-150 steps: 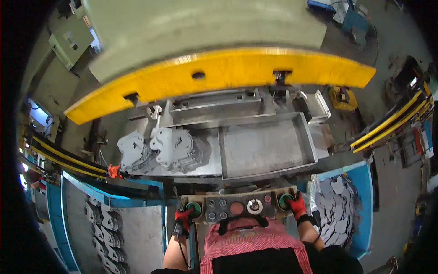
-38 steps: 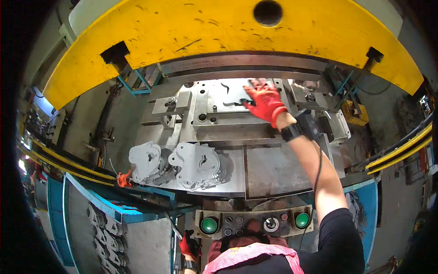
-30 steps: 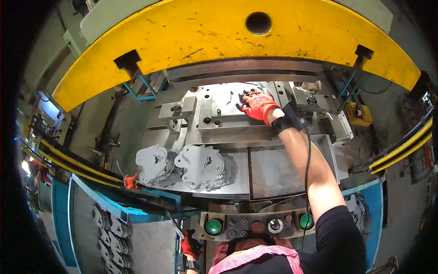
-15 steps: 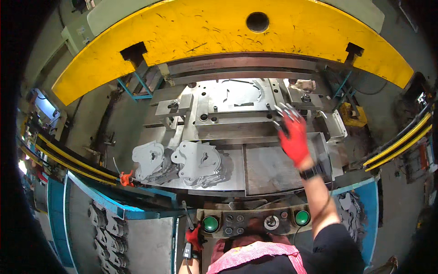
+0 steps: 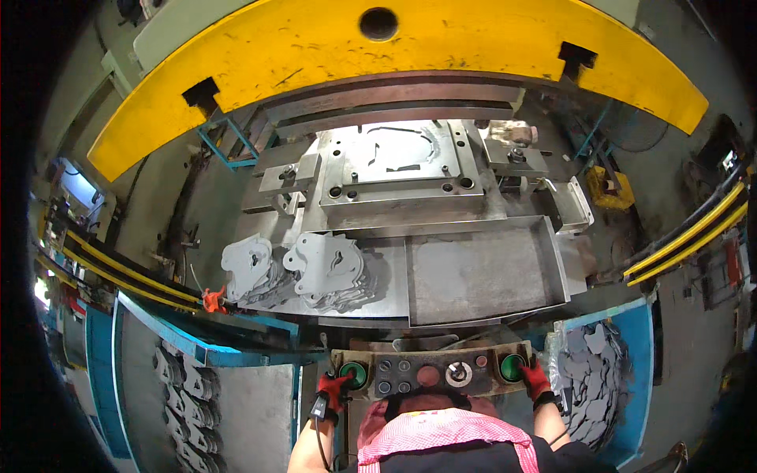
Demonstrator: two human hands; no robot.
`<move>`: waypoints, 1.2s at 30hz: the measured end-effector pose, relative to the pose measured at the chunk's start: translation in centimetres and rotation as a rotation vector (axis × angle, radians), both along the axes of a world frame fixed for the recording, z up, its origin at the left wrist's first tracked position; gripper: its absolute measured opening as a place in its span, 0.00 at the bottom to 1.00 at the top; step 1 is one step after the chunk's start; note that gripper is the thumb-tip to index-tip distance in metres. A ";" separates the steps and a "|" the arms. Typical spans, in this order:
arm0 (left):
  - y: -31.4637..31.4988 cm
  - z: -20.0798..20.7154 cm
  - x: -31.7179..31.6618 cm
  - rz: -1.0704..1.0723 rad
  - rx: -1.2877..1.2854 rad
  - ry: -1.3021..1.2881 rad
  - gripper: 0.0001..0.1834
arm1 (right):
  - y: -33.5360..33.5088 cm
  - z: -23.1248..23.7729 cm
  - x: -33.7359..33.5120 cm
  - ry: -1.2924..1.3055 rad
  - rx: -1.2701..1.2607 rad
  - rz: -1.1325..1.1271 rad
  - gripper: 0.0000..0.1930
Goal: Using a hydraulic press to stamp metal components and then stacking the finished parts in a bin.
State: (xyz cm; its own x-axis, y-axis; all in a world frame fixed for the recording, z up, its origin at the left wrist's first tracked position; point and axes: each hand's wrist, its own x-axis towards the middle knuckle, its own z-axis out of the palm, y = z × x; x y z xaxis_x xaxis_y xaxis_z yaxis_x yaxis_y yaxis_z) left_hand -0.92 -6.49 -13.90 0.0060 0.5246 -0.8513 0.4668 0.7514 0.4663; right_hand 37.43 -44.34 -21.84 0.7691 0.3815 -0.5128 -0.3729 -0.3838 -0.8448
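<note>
Both hands wear red gloves and rest at the two ends of the control panel [image 5: 426, 389]. My left hand [image 5: 334, 390] reaches its fingers onto the left green button [image 5: 354, 376]. At the right green button [image 5: 512, 367], my right hand [image 5: 537, 381] touches the outer side with its fingers extended. A thin rod [image 5: 324, 341] stands just beyond my left hand; whether the hand touches it is hidden. Farther off, a bright flat metal plate [image 5: 406, 154] with curved cut-outs lies on the steel die [image 5: 402, 206], under the raised yellow press ram [image 5: 465, 39].
Stacks of grey cut metal plates [image 5: 327, 268] stand on the ledge, left of a shallow metal tray [image 5: 485, 276]. Blue-edged bins hold more plates [image 5: 189, 402] at the left and scrap pieces [image 5: 591, 386] at the right. Yellow guard bars [image 5: 686, 240] flank the area.
My right hand has come back from the die's front right edge to the right green button. My left hand has moved up onto the left green button. The view has shifted slightly.
</note>
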 end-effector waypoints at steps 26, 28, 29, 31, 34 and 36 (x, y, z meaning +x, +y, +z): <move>2.0 -9.4 -3.2 -0.045 0.084 0.197 0.40 | 1.4 0.5 -0.2 -0.010 -0.055 -0.092 0.39; 1.5 -6.9 -2.0 -0.030 0.119 0.098 0.36 | 1.3 0.4 -0.3 0.023 -0.014 -0.099 0.39; 1.1 -5.8 -1.6 -0.016 0.117 0.049 0.34 | 1.1 0.5 -0.3 0.006 0.031 -0.099 0.40; 0.4 -4.0 -1.0 -0.054 0.191 -0.016 0.30 | 0.9 1.0 0.1 -0.005 0.065 -0.052 0.36; -0.2 -2.6 -0.7 0.005 0.168 -0.073 0.21 | 0.6 4.5 2.3 0.214 -0.145 0.072 0.28; -0.4 -2.4 -0.8 0.026 0.120 -0.066 0.18 | 1.4 8.6 4.1 -0.119 -0.187 -0.165 0.25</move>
State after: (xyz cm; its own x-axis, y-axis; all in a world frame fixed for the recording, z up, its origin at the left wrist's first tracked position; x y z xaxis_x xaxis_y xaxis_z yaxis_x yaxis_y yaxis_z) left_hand -1.68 -6.88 -16.25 0.0447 0.6230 -0.7810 0.4132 0.7002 0.5822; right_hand 41.56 -42.94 -13.29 0.8723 0.1529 -0.4645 -0.3456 -0.4794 -0.8067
